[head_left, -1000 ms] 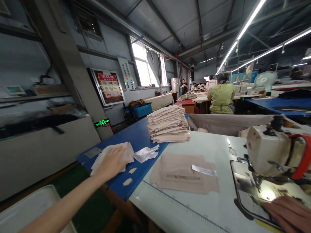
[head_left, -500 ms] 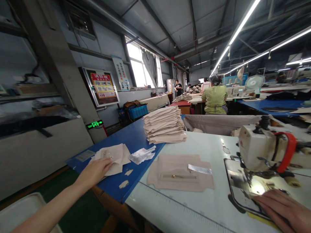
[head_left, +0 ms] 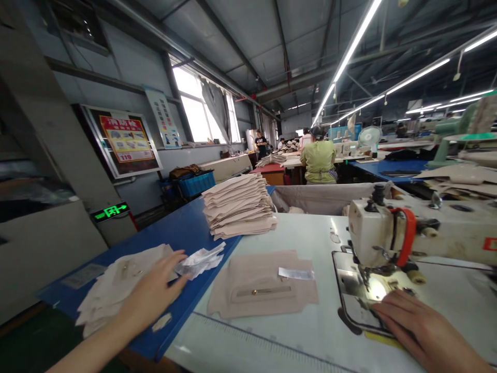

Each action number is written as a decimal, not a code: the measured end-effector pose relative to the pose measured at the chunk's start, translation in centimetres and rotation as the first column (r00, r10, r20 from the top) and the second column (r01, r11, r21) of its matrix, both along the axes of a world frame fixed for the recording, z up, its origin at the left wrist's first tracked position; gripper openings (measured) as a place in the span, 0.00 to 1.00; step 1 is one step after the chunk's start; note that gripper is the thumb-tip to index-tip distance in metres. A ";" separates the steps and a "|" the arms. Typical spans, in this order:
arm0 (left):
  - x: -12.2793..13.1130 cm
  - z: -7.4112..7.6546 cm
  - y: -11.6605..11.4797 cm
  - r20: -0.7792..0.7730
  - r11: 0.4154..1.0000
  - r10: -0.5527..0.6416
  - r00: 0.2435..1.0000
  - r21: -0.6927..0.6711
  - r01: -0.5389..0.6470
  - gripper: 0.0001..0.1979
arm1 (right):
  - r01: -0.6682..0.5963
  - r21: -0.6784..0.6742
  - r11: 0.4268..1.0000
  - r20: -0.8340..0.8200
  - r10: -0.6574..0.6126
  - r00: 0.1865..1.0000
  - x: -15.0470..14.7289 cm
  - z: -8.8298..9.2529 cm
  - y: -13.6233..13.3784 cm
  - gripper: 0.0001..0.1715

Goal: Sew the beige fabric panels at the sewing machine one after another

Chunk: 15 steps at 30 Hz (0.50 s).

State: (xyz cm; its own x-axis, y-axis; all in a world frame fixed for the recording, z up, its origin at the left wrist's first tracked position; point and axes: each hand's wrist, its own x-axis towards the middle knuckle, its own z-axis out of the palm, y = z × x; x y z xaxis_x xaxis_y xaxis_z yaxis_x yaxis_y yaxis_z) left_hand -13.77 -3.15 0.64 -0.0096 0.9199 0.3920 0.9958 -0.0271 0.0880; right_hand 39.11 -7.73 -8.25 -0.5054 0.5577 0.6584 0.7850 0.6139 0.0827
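White strips [head_left: 202,261] lie beside parted left fingers [head_left: 173,260]; whether right fingers [head_left: 393,309] grip is unclear.

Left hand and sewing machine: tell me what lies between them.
Head view: crumpled shiny strips, then a flat fabric piece bearing a zipper and another strip.

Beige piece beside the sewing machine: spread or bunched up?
Spread: the beige piece lies flat, its whole outline showing on the white tabletop, a shiny strip on it.
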 end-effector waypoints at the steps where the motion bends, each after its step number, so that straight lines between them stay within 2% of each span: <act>1: 2.3 -0.6 -0.1 -0.013 0.987 -0.149 0.989 -0.066 0.148 0.27 | -0.002 -0.011 1.000 -0.008 0.002 1.000 0.0 0.0 0.0 0.22; 2: 4.7 -1.1 -0.2 -0.013 0.947 -0.287 0.958 -0.153 0.282 0.29 | -0.007 -0.022 1.000 -0.013 0.007 1.000 0.0 -0.1 0.1 0.21; 4: 9.2 -2.0 -0.3 0.010 0.838 -0.457 0.890 -0.331 0.434 0.38 | -0.016 -0.035 0.999 -0.009 0.016 1.000 0.2 -0.1 0.1 0.19; 5: 11.1 -2.5 -0.2 0.028 0.790 -0.494 0.869 -0.401 0.463 0.41 | -0.020 -0.030 0.999 -0.001 0.020 1.000 0.3 -0.1 0.1 0.18; 7: 14.3 -3.3 0.2 0.063 0.747 -0.519 0.852 -0.452 0.488 0.38 | -0.024 -0.006 1.000 0.014 0.024 1.000 0.4 0.0 0.2 0.18; 10: 16.8 -4.4 1.0 0.072 0.761 -0.526 0.847 -0.404 0.507 0.24 | -0.054 0.042 0.998 0.024 0.053 0.998 0.4 0.3 0.3 0.19; 12: 17.2 -4.5 1.4 0.065 0.777 -0.521 0.851 -0.375 0.505 0.21 | -0.075 0.073 0.995 0.040 0.072 0.997 0.5 0.3 0.4 0.19; 14: 16.5 -3.5 2.0 0.072 0.812 -0.482 0.873 -0.340 0.475 0.19 | -0.082 0.096 0.992 0.060 0.077 0.995 0.8 -0.1 0.6 0.19; 15: 15.6 -2.5 2.2 0.075 0.845 -0.440 0.895 -0.304 0.441 0.20 | -0.086 0.098 0.991 0.068 0.079 0.995 1.1 -0.4 0.7 0.18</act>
